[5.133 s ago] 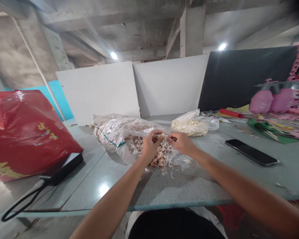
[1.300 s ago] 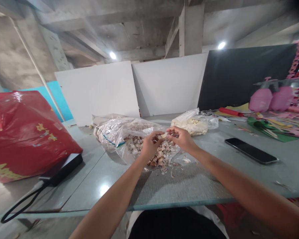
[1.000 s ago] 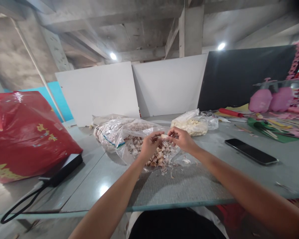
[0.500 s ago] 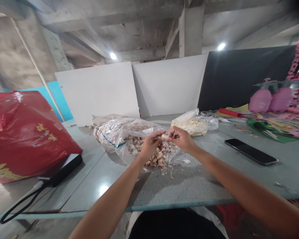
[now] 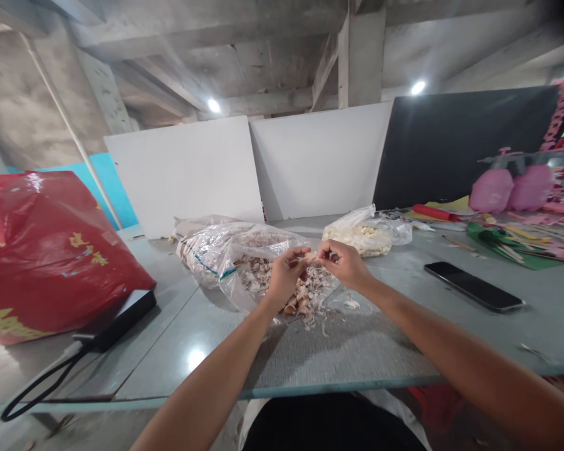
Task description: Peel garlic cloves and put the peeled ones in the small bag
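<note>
My left hand (image 5: pixel 286 273) and my right hand (image 5: pixel 342 263) meet over the open mouth of a clear plastic bag (image 5: pixel 211 245). Between their fingertips is a small pale garlic clove (image 5: pixel 311 256), pinched from both sides. Below them, unpeeled garlic cloves (image 5: pixel 302 299) and loose papery skins (image 5: pixel 256 275) spill from the bag onto the table. Just behind my right hand sits a second plastic bag (image 5: pixel 357 235) holding pale peeled cloves. My fingers partly cover the clove, so how much skin is on it is hard to tell.
A black phone (image 5: pixel 472 285) lies on the grey table (image 5: pixel 376 351) at right. To the left stand a large red bag (image 5: pixel 61 250) and a black box with a cable (image 5: pixel 122 321). Pink spray bottles (image 5: pixel 491 188) and coloured paper scraps (image 5: pixel 512 241) fill the back right. White boards (image 5: pixel 188 175) lean behind.
Both hands stay nearly in place over the bag. My left fingers have shifted slightly around the clove, and my right hand is a touch lower.
</note>
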`<control>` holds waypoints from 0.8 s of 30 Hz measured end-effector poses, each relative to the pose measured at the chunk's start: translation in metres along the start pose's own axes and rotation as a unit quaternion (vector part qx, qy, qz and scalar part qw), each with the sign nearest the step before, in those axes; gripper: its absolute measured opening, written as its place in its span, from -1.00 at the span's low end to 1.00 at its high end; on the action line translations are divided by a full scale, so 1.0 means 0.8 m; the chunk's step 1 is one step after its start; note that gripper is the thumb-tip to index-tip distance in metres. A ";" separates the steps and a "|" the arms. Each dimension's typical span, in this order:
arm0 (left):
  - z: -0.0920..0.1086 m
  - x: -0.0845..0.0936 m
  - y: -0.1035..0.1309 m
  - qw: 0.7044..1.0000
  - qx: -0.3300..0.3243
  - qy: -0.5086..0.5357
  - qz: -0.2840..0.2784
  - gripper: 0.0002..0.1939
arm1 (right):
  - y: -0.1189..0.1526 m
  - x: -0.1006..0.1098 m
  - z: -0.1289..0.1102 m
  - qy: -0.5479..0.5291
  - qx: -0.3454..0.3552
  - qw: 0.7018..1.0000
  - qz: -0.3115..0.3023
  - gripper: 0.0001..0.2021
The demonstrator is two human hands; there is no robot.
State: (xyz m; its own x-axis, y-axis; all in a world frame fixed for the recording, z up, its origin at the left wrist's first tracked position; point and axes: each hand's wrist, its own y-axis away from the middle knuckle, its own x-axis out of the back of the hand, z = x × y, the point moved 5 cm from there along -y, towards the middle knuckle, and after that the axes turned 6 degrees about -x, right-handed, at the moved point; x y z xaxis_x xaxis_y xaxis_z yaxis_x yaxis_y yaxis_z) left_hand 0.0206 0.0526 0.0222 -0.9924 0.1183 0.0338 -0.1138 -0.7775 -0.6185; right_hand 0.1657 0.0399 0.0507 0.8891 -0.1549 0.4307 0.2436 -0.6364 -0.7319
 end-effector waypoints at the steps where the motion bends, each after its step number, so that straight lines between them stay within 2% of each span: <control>1: 0.001 0.000 0.001 1.000 0.000 -0.007 0.006 -0.64 | 0.000 0.000 -0.001 0.000 -0.001 1.000 -0.005 -0.83; 9: 0.011 0.005 0.004 0.994 -0.025 -0.092 0.046 -0.71 | 0.000 0.000 0.003 -0.034 -0.033 0.999 -0.018 -0.85; 17: 0.011 0.009 0.002 0.982 -0.060 -0.173 0.047 -0.75 | 0.000 -0.005 0.009 -0.095 -0.080 0.991 -0.046 -0.83; 20: 0.018 0.009 0.004 0.972 -0.081 -0.218 0.031 -0.75 | 0.001 -0.009 0.011 -0.103 -0.080 0.990 -0.053 -0.81; 24: 0.037 0.000 0.010 0.946 -0.146 -0.288 -0.026 -0.76 | 0.003 -0.014 0.011 -0.111 -0.075 0.989 -0.066 -0.79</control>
State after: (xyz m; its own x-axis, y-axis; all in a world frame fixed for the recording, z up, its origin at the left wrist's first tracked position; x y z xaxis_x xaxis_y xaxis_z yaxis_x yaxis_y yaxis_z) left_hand 0.0181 0.0279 0.0402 -0.8567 -0.2702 0.4394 -0.2280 -0.5657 -0.7925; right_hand 0.1600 0.0469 0.0396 0.9210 0.0959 0.3775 0.3168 -0.7482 -0.5830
